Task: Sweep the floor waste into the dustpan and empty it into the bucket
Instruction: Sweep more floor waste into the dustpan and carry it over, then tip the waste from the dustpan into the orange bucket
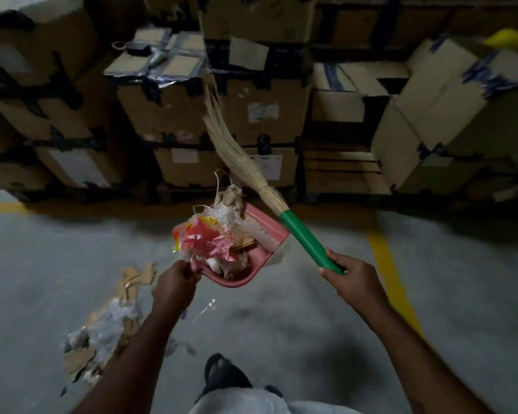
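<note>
Gripping dustpan [245, 277] by near edge with left hand [177, 276], fingers curled round it; pan held up off floor [281, 324], heaped with waste [213, 243] above rim. Holding broom [237, 153] by green handle in right hand [350, 276], fist closed round it, bristles angled up toward boxes [174, 112]. No bucket in view. Second pile [108, 330] on floor beside left arm, not yet swept. Risks: tipping pan forward on the carry, spilling loose plastic and paper off open lip; overfilled, so any jolt probably sheds some. Possibly snagging strings on bristles, close to load.
</note>
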A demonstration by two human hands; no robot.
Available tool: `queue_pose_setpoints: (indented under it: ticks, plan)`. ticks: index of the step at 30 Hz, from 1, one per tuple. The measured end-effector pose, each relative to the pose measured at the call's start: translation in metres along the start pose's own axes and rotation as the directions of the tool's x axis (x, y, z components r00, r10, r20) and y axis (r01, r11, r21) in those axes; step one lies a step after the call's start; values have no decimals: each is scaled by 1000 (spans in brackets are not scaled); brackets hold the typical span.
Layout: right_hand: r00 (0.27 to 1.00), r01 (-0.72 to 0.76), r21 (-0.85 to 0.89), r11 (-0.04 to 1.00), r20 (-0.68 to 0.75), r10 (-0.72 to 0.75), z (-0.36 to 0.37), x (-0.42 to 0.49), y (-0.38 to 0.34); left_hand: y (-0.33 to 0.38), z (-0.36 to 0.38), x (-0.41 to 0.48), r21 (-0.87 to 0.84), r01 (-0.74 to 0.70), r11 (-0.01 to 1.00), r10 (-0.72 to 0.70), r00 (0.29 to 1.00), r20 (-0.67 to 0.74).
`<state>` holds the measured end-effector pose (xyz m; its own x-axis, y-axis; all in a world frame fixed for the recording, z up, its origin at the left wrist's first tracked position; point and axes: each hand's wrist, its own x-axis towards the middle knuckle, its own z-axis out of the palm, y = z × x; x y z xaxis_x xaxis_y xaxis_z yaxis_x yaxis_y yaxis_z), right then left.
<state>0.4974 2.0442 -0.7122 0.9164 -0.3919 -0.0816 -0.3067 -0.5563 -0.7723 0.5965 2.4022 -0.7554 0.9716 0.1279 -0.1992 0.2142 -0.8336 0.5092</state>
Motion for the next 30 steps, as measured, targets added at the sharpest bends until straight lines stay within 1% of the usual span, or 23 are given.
queue_pose_setpoints:
  ticks: [5, 9, 13, 17, 18, 22, 25, 27, 30]
  plan:
    - [989, -81, 35, 996, -121, 85, -34, 3, 29, 68, 19, 32, 33, -163, 986, 160, 984, 76]
    - [948, -177, 62, 982, -257, 187, -59, 9, 49, 127, 42, 70, 40, -286, 957, 276, 947, 167]
    - [872, -271, 149, 951, -380, 308, -86, 9, 71, 194, 73, 102, 89, -519, 850, 483, 836, 261]
    - [779, -334, 187, 924, -496, 383, -108, -2, 92, 269, 105, 112, 53, -659, 750, 608, 719, 336]
    - [753, -350, 199, 915, -522, 401, -115, -5, 97, 286, 115, 112, 47, -681, 730, 625, 695, 356]
    - [670, -406, 247, 880, -575, 471, -143, -16, 124, 354, 153, 99, -34, -705, 708, 645, 627, 436]
    - [614, -441, 252, 861, -616, 494, -171, -18, 154, 403, 189, 85, -39, -745, 666, 668, 572, 476]
    - [589, -452, 276, 848, -622, 516, -192, -18, 179, 437, 215, 75, -20, -782, 623, 690, 537, 486]
    - [559, -465, 318, 827, -619, 552, -235, -15, 214, 488, 253, 47, -29, -827, 562, 741, 487, 463]
